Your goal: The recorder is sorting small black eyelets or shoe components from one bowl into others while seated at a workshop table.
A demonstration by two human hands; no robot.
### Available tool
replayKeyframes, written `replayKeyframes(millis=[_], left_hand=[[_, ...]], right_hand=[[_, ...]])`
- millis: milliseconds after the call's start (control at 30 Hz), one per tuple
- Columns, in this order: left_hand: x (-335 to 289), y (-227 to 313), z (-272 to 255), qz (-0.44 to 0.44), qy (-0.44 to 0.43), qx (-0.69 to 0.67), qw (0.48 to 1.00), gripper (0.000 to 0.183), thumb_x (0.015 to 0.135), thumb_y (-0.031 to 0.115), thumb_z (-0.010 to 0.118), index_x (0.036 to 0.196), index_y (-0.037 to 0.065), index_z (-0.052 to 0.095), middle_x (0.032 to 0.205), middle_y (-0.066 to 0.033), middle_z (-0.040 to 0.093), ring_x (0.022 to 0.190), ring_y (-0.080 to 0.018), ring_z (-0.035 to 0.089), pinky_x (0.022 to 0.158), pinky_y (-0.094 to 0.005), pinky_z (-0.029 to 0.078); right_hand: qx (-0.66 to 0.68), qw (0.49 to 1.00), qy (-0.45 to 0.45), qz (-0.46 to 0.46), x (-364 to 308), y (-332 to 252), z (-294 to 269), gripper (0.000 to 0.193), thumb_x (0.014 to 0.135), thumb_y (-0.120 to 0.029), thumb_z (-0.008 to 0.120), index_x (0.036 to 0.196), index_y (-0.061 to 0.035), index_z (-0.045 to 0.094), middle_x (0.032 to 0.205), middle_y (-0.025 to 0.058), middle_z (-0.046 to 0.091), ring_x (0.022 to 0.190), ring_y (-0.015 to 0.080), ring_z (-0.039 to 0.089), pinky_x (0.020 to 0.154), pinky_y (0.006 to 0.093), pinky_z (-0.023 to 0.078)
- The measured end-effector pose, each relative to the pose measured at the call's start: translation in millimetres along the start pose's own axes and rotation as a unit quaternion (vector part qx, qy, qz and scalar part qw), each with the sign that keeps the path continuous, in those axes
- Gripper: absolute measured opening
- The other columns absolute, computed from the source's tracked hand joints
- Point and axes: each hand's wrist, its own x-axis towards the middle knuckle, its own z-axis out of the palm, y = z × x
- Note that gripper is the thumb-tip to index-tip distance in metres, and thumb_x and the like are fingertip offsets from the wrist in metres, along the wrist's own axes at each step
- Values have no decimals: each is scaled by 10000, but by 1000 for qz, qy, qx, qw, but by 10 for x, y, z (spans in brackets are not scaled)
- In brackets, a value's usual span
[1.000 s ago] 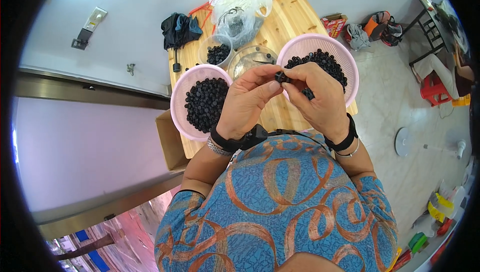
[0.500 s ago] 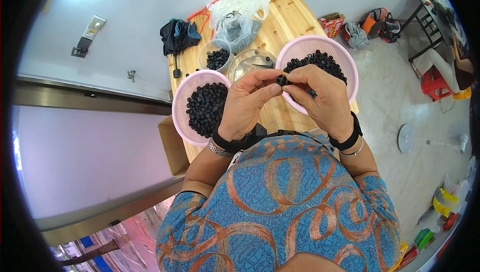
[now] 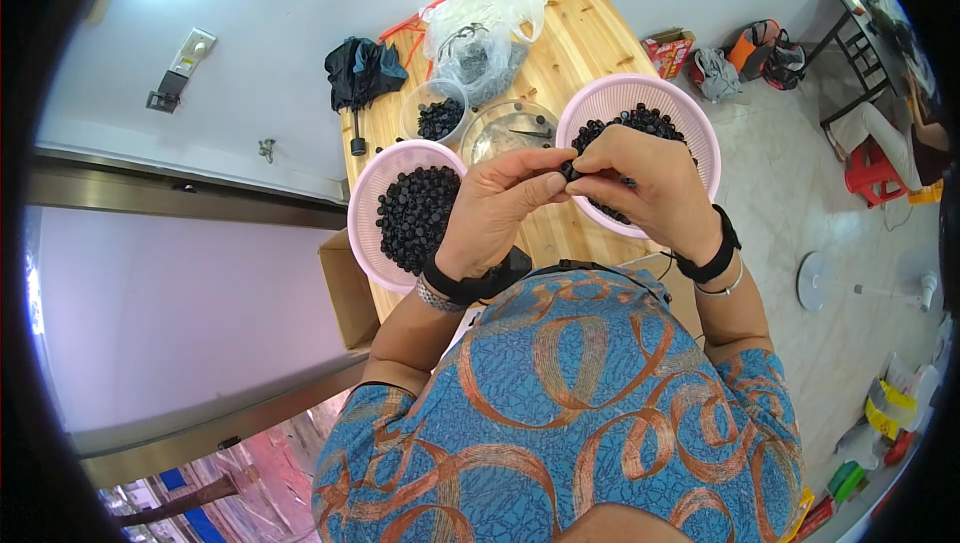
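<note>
My left hand (image 3: 502,205) pinches a small black round part (image 3: 570,171) between thumb and fingertips. From the other side my right hand (image 3: 645,183) meets it, its thumb and finger closed on the same part. Both hands are raised over the near side of the wooden table (image 3: 585,23). To the left stands a pink basket (image 3: 362,233) heaped with small black parts (image 3: 418,218). Behind my right hand, and partly covered by it, is a second pink basket (image 3: 708,158) with more black parts (image 3: 650,123).
Behind the hands are a clear tub (image 3: 464,108) of black pieces and a shallow clear dish (image 3: 490,138) with tweezers. Plastic bags (image 3: 490,18) and a folded black umbrella (image 3: 360,73) lie at the back. A cardboard box (image 3: 345,293) stands at the table's left edge.
My right hand and forearm have shifted slightly to the right, and its fingers now cover more of the small black part. My left hand stays nearly in place.
</note>
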Motion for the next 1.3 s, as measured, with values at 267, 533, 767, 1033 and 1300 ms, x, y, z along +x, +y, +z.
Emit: replayKeyframes(millis=[267, 533, 767, 1033, 1300], left_hand=[[-50, 25, 33, -31, -21, 37, 999, 275, 884, 79, 526, 1138, -25, 534, 1047, -115, 606, 909, -147, 593, 798, -265, 490], [-121, -41, 42, -23, 4, 23, 999, 203, 872, 45, 537, 1067, 0, 565, 978, -67, 613, 849, -116, 593, 766, -243, 496], [-142, -86, 26, -19, 13, 49, 999, 185, 870, 39, 537, 1042, -12, 581, 951, -65, 619, 833, -115, 598, 761, -244, 500], [-121, -122, 31, -26, 17, 35, 999, 183, 879, 51, 528, 1047, -7, 572, 977, -78, 619, 845, -126, 609, 763, -260, 508], [-98, -45, 86, -31, 20, 3, 999, 241, 888, 95, 533, 1114, 13, 527, 1026, -66, 597, 896, -119, 584, 796, -251, 489]], right_hand=[[87, 973, -84, 197, 72, -35, -110, 284, 662, -178, 774, 814, -41, 579, 615, -23, 486, 527, 43, 402, 467, 192, 335], [76, 975, -132, 165, 53, -12, -76, 339, 653, -255, 776, 797, -27, 570, 570, 36, 492, 492, 98, 423, 452, 242, 344], [53, 973, -176, 140, 45, -10, -52, 296, 686, -211, 755, 747, -32, 527, 587, 41, 462, 508, 122, 419, 461, 264, 332], [-9, 972, -214, 95, 59, 20, -53, 310, 708, -205, 707, 761, -30, 457, 622, 92, 472, 536, 255, 495, 490, 334, 378], [16, 978, -165, 125, 84, 32, -44, 275, 690, -178, 718, 776, -37, 498, 612, 78, 491, 522, 212, 500, 473, 303, 377]])
